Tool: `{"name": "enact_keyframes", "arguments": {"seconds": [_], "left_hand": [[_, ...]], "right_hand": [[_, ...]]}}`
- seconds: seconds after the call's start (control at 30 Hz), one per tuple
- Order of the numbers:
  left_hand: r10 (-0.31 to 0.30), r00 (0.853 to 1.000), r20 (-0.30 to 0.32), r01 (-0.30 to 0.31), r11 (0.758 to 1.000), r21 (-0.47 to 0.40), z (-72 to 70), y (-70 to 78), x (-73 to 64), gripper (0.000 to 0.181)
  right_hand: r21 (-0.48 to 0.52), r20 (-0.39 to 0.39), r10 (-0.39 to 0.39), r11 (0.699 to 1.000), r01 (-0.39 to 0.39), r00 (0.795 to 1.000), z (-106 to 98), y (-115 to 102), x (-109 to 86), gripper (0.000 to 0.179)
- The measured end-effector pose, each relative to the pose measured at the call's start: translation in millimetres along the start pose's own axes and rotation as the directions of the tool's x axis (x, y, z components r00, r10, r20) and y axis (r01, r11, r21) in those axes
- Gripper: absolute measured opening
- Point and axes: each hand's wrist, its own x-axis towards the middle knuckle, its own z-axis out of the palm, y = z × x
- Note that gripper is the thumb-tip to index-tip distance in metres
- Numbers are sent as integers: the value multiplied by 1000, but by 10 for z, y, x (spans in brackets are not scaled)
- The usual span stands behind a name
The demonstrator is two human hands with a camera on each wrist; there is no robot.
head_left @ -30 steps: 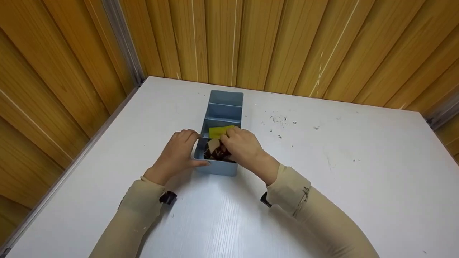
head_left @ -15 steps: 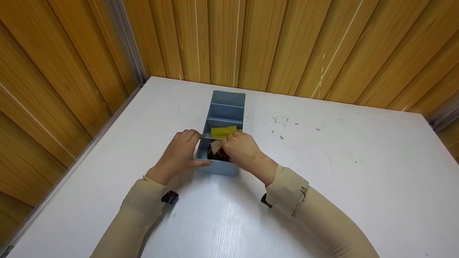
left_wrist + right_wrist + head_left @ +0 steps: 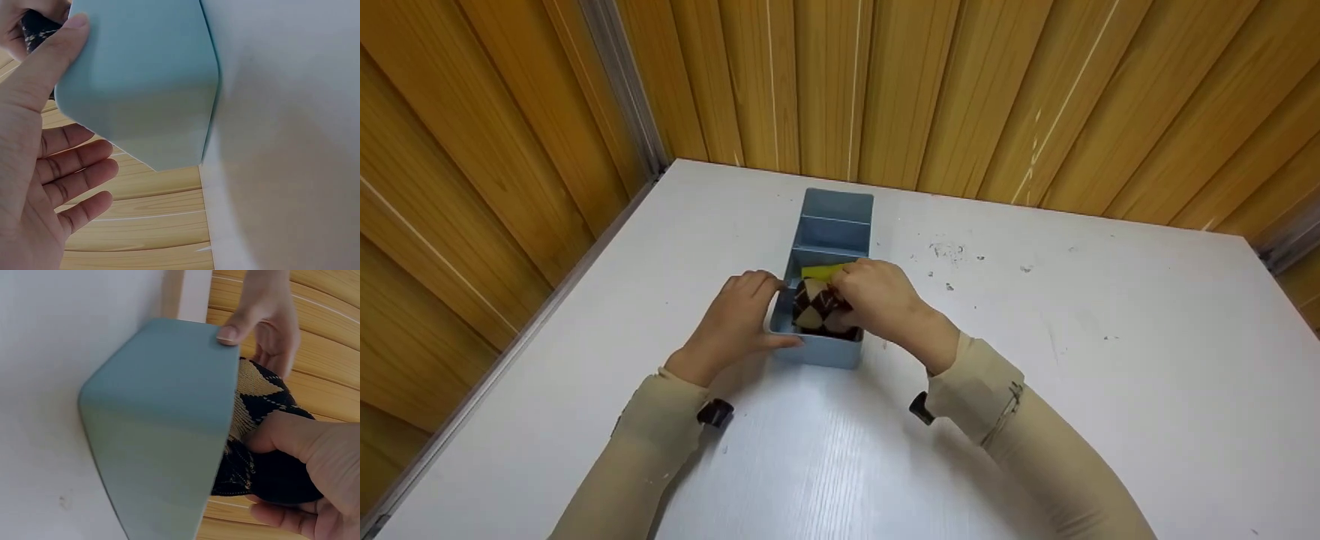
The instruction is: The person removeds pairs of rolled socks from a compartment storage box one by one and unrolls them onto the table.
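A long blue divided storage box point(image 3: 819, 352) stands on the table. At its near left corner is my left hand point(image 3: 729, 319), thumb against the front wall and index finger at the left rim. The left wrist view shows its other fingers loosely bent beside the box. My right hand point(image 3: 885, 304) pinches a dark argyle knit, apparently a folded sock point(image 3: 812, 306), at the nearest compartment; part of it stands above the rim in the right wrist view point(image 3: 261, 402). Behind it, a folded yellow-green cloth item point(image 3: 814, 271) sits in the second compartment, partly hidden.
Two farther compartments of the box point(image 3: 832, 234) show bare blue walls. The white table point(image 3: 1072, 337) has dark scuff marks right of the box. Wood-patterned panels point(image 3: 945, 90) rise along its back and left sides.
My right hand has moved slightly up and right, with the sock raised and more of its diamond pattern showing. It now covers part of the yellow-green item. The left hand keeps its place on the box.
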Motion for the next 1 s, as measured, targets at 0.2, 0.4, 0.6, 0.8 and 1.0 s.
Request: {"name": "enact_keyframes", "arguments": {"seconds": [0.2,0.4,0.6,0.8,1.0], "left_hand": [[18,1000,-16,-18,1000,-3,-2,-18,-12,77],[25,1000,-16,-25,1000,-6,-14,-31,-18,76],[33,999,-28,-33,999,3,-21,-49,-22,75],[22,999,-26,-22,1000,4,-40,-62,-37,75],[16,1000,-25,-16,1000,16,-75,-61,-42,77]], "right_hand": [[46,36,43,998,-45,998,-182,23,-11,33],[55,20,53,997,-54,998,-305,49,-45,32],[54,0,45,998,-45,999,-411,56,-89,33],[41,-30,18,999,-17,999,-524,55,-156,31],[53,-17,12,999,-11,1000,-663,64,-246,30]]}}
